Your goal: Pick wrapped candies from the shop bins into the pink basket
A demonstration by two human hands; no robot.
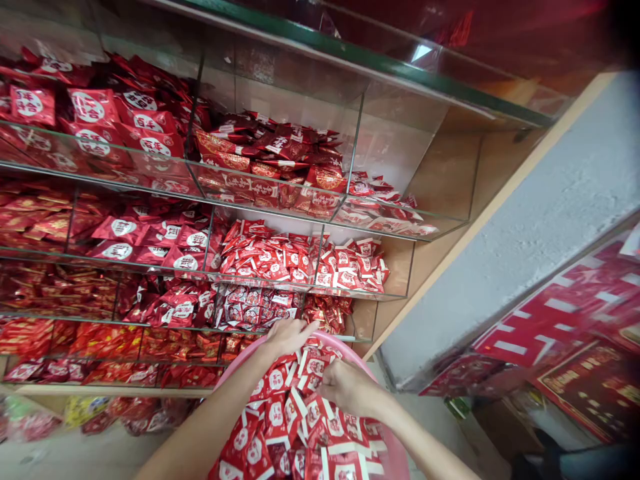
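A pink plastic basin (345, 348), heaped with small red-and-white candy packets (275, 415), is in front of me at the lower middle. My left hand (290, 335) is at the basin's far rim, its fingers bent over the edge and partly hidden; one digit stretches to the right. Inside the basin, my right hand (345, 387) is closed, its fingers curled among the candy packets and partly covered by the hand itself. Just beyond the rim, similar red-and-white packets (350, 267) lie in a glass compartment of the shelf.
Tiered glass shelves (280, 280) with dividers hold several kinds of red packets. Bagged goods (35, 423) lie under the lowest shelf at left. A grey wall (545, 220) rises at right, with red printed sheets (550, 313) and a brown box (500, 430) beside it.
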